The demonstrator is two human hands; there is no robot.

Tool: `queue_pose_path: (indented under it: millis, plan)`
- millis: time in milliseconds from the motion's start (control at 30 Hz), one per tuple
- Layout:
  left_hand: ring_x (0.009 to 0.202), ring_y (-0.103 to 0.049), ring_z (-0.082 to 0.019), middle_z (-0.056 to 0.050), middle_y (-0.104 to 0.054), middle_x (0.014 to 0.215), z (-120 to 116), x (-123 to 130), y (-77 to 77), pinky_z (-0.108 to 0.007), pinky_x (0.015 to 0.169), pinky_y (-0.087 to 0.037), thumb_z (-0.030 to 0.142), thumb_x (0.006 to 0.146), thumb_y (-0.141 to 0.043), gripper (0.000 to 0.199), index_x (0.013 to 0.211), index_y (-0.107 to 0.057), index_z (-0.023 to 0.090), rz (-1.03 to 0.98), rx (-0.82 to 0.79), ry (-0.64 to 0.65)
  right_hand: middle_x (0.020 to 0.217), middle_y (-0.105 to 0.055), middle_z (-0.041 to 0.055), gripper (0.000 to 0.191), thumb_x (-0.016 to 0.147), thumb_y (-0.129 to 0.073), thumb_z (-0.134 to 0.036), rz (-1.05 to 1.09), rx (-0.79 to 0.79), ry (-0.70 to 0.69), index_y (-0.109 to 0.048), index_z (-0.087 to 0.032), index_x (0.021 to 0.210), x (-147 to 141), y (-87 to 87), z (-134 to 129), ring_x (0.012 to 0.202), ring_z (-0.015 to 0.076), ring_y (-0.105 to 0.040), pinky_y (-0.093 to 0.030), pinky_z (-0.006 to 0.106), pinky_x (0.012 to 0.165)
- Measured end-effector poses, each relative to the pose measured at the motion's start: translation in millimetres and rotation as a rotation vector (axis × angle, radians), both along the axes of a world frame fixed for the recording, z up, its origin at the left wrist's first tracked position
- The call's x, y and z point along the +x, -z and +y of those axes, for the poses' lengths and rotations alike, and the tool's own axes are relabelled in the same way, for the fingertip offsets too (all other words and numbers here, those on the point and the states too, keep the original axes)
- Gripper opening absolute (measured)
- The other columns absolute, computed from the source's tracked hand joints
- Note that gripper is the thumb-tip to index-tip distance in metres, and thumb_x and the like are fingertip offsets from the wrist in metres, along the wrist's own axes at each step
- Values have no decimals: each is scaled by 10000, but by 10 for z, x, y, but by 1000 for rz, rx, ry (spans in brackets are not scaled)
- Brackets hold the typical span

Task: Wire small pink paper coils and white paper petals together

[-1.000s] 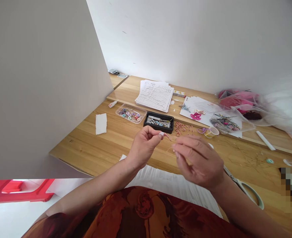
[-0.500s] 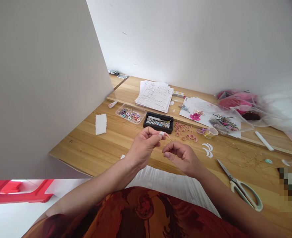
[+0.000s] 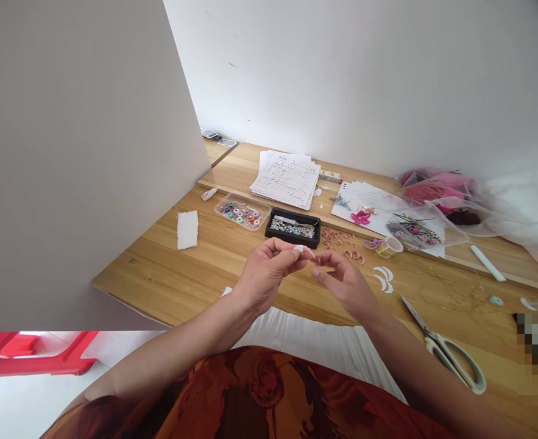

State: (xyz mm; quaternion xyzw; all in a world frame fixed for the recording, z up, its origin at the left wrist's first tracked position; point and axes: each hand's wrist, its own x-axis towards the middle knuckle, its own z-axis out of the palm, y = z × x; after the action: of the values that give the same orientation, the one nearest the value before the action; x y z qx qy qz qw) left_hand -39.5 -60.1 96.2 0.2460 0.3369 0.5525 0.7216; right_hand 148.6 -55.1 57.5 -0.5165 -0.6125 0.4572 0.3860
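Observation:
My left hand (image 3: 265, 272) is pinched on a small white piece (image 3: 298, 249), with a thin pink strip (image 3: 309, 252) curving out to the right of its fingertips. My right hand (image 3: 345, 281) is just right of it, index finger at the far end of the pink strip and thumb a little below, apart from the finger. Just beyond the hands sits a black tray (image 3: 292, 227) of beads. Several pink loops (image 3: 337, 236) lie to the right of that tray, and white crescent pieces (image 3: 383, 279) lie right of my right hand.
Scissors (image 3: 442, 344) lie at the right. Further back are a clear bead box (image 3: 243, 211), a stack of white sheets (image 3: 286, 179), a small clear cup (image 3: 389, 247) and pink bagged material (image 3: 445, 189). A white cloth piece (image 3: 187, 230) lies at the left.
My right hand has moved up and slightly right, its index finger now at the end of the pink strip. My left hand keeps its pinch.

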Motion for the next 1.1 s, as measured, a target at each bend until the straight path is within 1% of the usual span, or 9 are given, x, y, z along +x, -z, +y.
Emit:
queue_pose_path:
  millis: [100, 267, 367, 533, 600, 733, 867, 1000, 1100]
  plan:
    - [860, -719, -145, -66, -783, 843, -6, 20, 1, -328, 920, -541, 228, 692, -882, 296, 700, -598, 142, -14, -10, 22, 1138, -690, 89, 353, 816, -778, -412, 71, 118, 60, -682, -216, 1094, -44, -126, -18, 1015, 221, -640, -538, 331, 745]
    - [879, -711, -160, -57, -761, 905, -30, 59, 2, -357, 927, -547, 261, 697, -883, 306, 679, -602, 141, -29, -18, 55, 1087, -731, 61, 247, 826, -773, -339, 215, 190, 56, -722, -246, 1050, -213, -198, -72, 967, 203, -661, -536, 326, 764]
    - [886, -695, -146, -44, -737, 913, -51, 72, -4, -353, 958, -537, 267, 692, -891, 297, 670, -627, 134, -44, -44, 58, 1020, -761, 47, 181, 828, -780, -376, 314, 158, 113, -755, -248, 953, -288, -166, -75, 931, 204, -682, -557, 341, 782]
    - [872, -667, -133, -30, -716, 889, -72, 89, -11, -349, 992, -507, 251, 663, -911, 282, 654, -656, 129, -100, -82, 113, 915, -787, 26, 200, 782, -815, -423, 472, 57, 137, -769, -250, 870, -357, -165, -83, 896, 209, -708, -578, 383, 842]
    - [876, -648, -127, -31, -716, 933, -73, 90, -6, -331, 963, -492, 253, 654, -913, 285, 637, -655, 133, -85, -96, 119, 883, -784, 17, 194, 772, -822, -423, 490, 44, 135, -772, -254, 853, -363, -175, -90, 845, 195, -699, -581, 373, 810]
    - [786, -574, -103, -15, -703, 888, -66, 64, 8, -263, 748, -417, 296, 640, -918, 259, 685, -699, 164, 66, -115, 98, 839, -753, 18, 195, 778, -818, -431, 430, 77, 120, -774, -251, 842, -301, -171, -80, 764, 174, -660, -564, 325, 682]
    - [660, -522, -95, -7, -649, 703, -70, 20, -6, -260, 650, -348, 325, 600, -936, 294, 689, -710, 160, 131, -72, 191, 938, -729, 37, 204, 757, -843, -417, 410, 123, 58, -767, -235, 809, -157, -167, -20, 642, 118, -578, -501, 268, 541]
    - [630, -548, -100, -21, -660, 669, -90, -11, -39, -252, 614, -335, 348, 619, -928, 302, 707, -710, 158, 153, -72, 285, 992, -719, 49, 217, 764, -845, -422, 388, 112, -73, -757, -227, 801, -32, -238, 52, 580, 92, -555, -494, 258, 500]
    - [605, -544, -91, -16, -656, 656, -99, -20, -50, -246, 594, -326, 348, 622, -921, 293, 703, -716, 155, 194, -60, 311, 883, -714, 29, 209, 793, -830, -404, 376, 107, -165, -731, -223, 823, 26, -327, 84, 543, 92, -563, -485, 254, 478]
